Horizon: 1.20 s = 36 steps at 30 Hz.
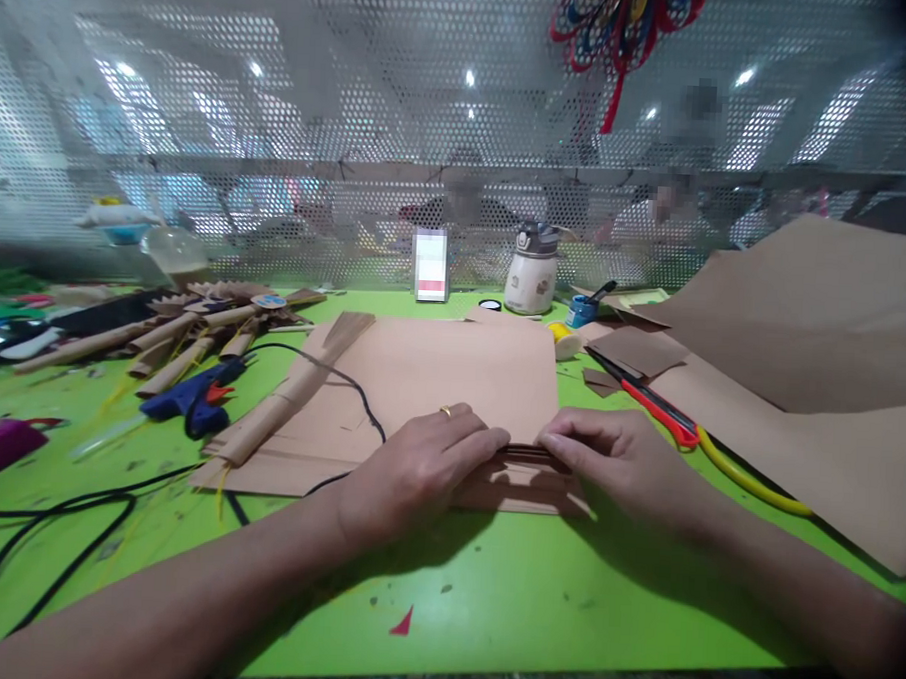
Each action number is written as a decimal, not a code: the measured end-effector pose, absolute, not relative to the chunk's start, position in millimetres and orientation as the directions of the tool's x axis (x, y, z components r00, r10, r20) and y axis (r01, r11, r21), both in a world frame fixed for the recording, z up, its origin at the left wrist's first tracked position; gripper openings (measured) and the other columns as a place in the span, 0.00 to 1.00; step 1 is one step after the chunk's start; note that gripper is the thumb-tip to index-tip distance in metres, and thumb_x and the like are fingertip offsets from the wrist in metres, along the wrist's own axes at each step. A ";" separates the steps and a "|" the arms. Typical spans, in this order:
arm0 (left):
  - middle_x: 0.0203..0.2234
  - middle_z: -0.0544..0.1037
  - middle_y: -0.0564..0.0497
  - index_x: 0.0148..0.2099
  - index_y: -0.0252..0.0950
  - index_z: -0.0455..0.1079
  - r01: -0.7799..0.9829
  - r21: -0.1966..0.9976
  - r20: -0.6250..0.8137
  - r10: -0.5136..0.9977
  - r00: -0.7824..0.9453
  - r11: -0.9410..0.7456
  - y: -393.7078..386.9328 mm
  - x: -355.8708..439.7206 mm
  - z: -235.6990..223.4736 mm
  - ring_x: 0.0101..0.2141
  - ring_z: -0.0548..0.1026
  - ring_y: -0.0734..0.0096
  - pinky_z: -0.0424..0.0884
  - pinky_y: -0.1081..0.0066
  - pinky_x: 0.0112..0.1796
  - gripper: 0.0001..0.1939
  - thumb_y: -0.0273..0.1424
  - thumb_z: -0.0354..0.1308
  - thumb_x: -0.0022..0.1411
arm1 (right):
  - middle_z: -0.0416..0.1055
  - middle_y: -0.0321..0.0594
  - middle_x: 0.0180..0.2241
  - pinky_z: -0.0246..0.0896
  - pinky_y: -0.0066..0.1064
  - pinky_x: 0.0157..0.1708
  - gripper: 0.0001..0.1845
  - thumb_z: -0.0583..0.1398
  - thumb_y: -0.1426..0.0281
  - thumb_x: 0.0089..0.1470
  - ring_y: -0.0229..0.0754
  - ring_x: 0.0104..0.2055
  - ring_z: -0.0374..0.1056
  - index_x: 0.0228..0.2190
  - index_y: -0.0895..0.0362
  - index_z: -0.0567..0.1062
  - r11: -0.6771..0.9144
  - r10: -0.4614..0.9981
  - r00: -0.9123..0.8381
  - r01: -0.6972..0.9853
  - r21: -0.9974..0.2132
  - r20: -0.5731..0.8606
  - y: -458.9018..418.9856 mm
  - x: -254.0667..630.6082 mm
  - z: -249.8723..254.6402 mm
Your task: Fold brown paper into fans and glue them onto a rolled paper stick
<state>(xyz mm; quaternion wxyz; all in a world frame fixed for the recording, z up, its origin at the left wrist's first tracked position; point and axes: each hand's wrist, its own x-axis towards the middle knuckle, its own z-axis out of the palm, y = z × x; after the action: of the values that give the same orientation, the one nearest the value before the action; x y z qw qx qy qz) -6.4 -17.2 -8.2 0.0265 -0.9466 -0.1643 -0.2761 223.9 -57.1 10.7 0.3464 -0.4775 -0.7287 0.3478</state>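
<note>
A sheet of brown kraft paper [452, 364] lies in front of me, its near edge gathered into narrow stacked folds [527, 453]. My left hand [424, 468], with a ring on one finger, grips the folded edge near its middle, fingers bent over the top. At the right end of the same folds, my right hand [620, 452] pinches the layers between thumb and fingers. Beneath them are more brown sheets [267, 480]. A rolled paper tube [285, 407] with a yellow string rests on the left side of the sheets.
A blue glue gun [195, 393] lies left, its black cable [367, 401] crossing the paper. Several paper rolls [174, 352] are behind it. Red-handled scissors [660, 409] and large brown sheets [814, 315] occupy the right. A phone [430, 265] and bottle [532, 273] stand at the back.
</note>
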 end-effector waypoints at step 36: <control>0.31 0.74 0.43 0.46 0.30 0.65 0.208 -0.160 0.475 0.109 0.873 -0.965 -30.2 -2.9 12.4 0.31 0.68 0.67 0.70 0.68 0.30 0.10 0.22 0.46 0.64 | 0.67 0.35 0.23 0.58 0.28 0.27 0.12 0.55 0.67 0.58 0.37 0.27 0.62 0.24 0.57 0.69 0.345 0.935 -0.261 0.507 -0.790 0.240 -58.0 222.1 8.9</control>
<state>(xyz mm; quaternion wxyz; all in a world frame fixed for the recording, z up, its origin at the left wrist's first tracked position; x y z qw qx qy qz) -2.9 -30.2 12.4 0.1038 -0.9622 -0.0823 -0.2380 222.1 -58.0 8.9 0.3606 -0.4895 -0.7364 0.2969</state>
